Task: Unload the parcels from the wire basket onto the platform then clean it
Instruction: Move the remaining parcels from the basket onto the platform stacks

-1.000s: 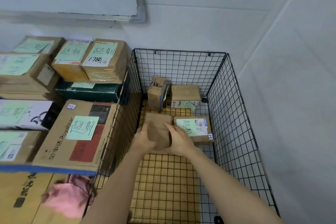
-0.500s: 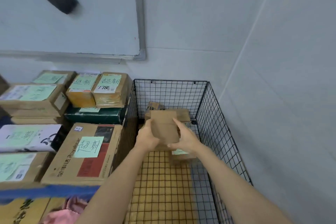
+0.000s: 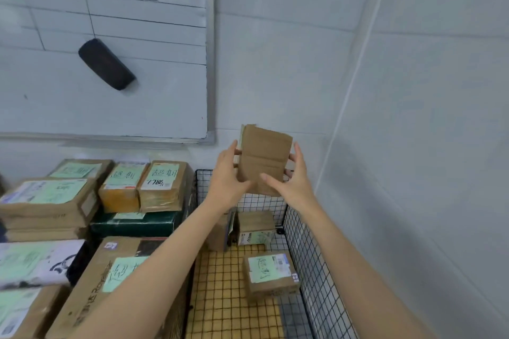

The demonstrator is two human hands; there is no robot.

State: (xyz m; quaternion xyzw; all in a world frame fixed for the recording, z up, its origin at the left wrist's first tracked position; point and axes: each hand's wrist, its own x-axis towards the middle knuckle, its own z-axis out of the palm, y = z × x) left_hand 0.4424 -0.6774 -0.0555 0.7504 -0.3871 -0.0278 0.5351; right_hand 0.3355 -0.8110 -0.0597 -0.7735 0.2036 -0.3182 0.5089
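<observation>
A small brown cardboard parcel (image 3: 263, 158) is held upright in the air above the black wire basket (image 3: 311, 250), its plain back facing me. My left hand (image 3: 227, 176) grips its left edge and my right hand (image 3: 293, 176) grips its right edge and lower corner. Inside the basket, on a yellow mat, lie a parcel with a green label (image 3: 271, 275), a small box (image 3: 256, 227) at the back, and another box (image 3: 220, 232) partly hidden behind my left forearm.
Stacked labelled parcels fill the platform at left, among them a large brown box (image 3: 104, 281), a dark green box (image 3: 132, 224) and two small boxes (image 3: 143, 186). A whiteboard (image 3: 110, 44) with a black eraser (image 3: 106, 63) hangs above. A wall runs close on the right.
Both hands have lifted the brown parcel from the basket floor up above the basket rim. The view has tilted upward, showing more whiteboard.
</observation>
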